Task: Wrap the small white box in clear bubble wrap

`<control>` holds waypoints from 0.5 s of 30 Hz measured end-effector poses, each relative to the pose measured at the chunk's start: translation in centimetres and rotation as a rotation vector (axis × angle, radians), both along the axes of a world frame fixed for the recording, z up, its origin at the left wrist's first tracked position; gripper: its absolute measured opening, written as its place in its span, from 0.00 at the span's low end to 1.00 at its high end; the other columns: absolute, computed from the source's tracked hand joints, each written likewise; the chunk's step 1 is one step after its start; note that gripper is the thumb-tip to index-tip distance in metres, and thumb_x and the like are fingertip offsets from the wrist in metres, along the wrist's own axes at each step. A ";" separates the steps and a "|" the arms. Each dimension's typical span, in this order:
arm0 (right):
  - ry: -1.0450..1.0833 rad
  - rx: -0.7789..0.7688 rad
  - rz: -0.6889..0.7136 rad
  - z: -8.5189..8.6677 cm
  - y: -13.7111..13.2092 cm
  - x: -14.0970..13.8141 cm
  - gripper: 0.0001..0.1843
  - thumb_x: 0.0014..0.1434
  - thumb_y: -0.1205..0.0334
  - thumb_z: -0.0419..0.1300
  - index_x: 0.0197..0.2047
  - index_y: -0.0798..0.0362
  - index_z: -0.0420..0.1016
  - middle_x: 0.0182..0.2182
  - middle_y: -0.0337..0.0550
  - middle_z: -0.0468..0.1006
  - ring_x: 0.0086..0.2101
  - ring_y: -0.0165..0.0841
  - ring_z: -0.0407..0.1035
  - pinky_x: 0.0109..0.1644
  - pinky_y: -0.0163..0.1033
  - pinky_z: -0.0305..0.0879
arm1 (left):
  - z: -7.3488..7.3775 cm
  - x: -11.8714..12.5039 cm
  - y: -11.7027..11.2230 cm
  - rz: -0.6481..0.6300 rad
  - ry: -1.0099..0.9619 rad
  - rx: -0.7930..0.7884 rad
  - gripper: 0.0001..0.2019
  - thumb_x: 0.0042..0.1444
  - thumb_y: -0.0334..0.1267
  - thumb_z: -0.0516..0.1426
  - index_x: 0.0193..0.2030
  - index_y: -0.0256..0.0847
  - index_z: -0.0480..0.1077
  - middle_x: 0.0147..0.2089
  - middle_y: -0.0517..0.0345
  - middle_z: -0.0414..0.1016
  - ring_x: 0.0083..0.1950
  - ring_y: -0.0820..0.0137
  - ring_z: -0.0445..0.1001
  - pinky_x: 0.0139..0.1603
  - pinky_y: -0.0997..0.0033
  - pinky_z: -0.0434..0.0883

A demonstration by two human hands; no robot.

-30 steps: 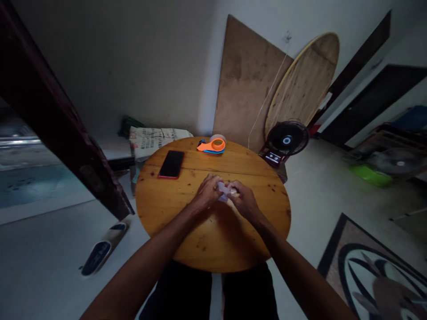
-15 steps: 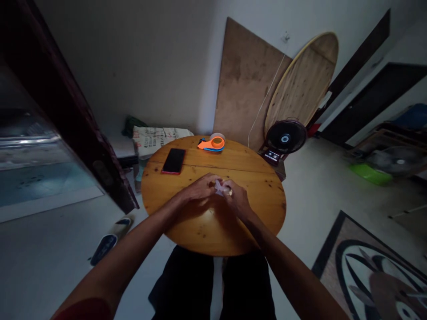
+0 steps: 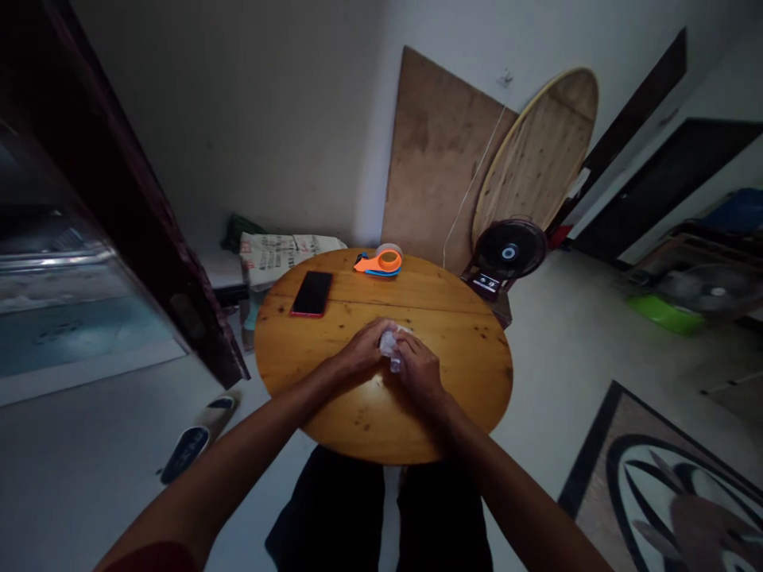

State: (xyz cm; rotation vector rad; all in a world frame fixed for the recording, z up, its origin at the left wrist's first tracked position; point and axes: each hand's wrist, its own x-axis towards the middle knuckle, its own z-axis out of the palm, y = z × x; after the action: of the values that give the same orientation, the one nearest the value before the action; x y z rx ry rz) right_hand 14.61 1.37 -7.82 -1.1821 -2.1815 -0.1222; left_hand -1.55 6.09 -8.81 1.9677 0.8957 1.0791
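Observation:
My left hand (image 3: 361,349) and my right hand (image 3: 418,368) meet over the middle of a round wooden table (image 3: 477,373). Both have their fingers closed around a small crumpled whitish clear thing (image 3: 389,345), perhaps plastic or tape. It sits pinched between the two hands, just above the tabletop. Most of it is hidden by my fingers.
A dark phone with a red edge (image 3: 311,293) lies at the table's back left. An orange and blue tape dispenser (image 3: 380,260) sits at the far edge. Behind stand a black fan (image 3: 509,250), leaning wooden boards (image 3: 441,151) and a printed sack (image 3: 280,253). A slipper (image 3: 187,453) lies on the floor at left.
My hands have drawn closer together and squeezed the whitish thing into a tighter wad. The view has shifted slightly.

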 end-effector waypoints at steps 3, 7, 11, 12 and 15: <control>0.036 -0.032 0.043 0.4 -0.1 0.3 0.12 0.61 0.69 0.49 0.41 0.52 0.73 0.49 0.51 0.76 0.53 0.39 0.68 0.57 0.46 0.64 | 0.0 0.4 -0.1 0.021 -0.098 -0.101 0.18 0.44 0.35 0.61 0.44 0.37 0.69 0.41 0.56 0.73 0.41 0.70 0.70 0.44 0.72 0.69; 0.235 -0.163 0.062 2.2 0.5 0.9 0.10 0.60 0.65 0.50 0.41 0.51 0.71 0.44 0.48 0.78 0.45 0.37 0.71 0.49 0.42 0.67 | 1.3 0.4 -0.5 0.039 -0.133 -0.254 0.15 0.45 0.37 0.60 0.40 0.37 0.70 0.36 0.59 0.73 0.34 0.74 0.70 0.35 0.77 0.67; 0.433 -0.432 0.023 3.2 3.2 0.9 0.05 0.54 0.60 0.55 0.31 0.52 0.68 0.26 0.38 0.73 0.27 0.30 0.66 0.31 0.34 0.62 | 3.1 0.4 -0.5 0.083 0.056 -0.509 0.15 0.52 0.46 0.56 0.37 0.35 0.72 0.25 0.60 0.71 0.21 0.76 0.65 0.20 0.78 0.59; 0.497 -0.505 0.022 3.2 4.0 0.8 0.06 0.52 0.59 0.56 0.29 0.53 0.67 0.24 0.36 0.70 0.26 0.29 0.64 0.29 0.33 0.60 | 3.4 0.4 -0.4 0.091 0.100 -0.543 0.16 0.53 0.47 0.54 0.36 0.35 0.72 0.23 0.60 0.70 0.18 0.76 0.65 0.18 0.78 0.56; 0.666 -0.657 0.015 2.5 5.8 0.3 0.09 0.48 0.57 0.58 0.25 0.53 0.65 0.21 0.33 0.66 0.23 0.27 0.60 0.26 0.31 0.57 | 3.7 0.4 0.2 0.108 0.174 -0.534 0.17 0.53 0.50 0.53 0.34 0.36 0.72 0.20 0.61 0.69 0.16 0.75 0.65 0.16 0.78 0.54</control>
State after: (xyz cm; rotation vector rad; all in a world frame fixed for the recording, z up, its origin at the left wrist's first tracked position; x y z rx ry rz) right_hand 14.95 7.12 -5.34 -1.2904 -1.6507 0.9265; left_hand -1.15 6.30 -5.08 1.5899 1.2476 0.6385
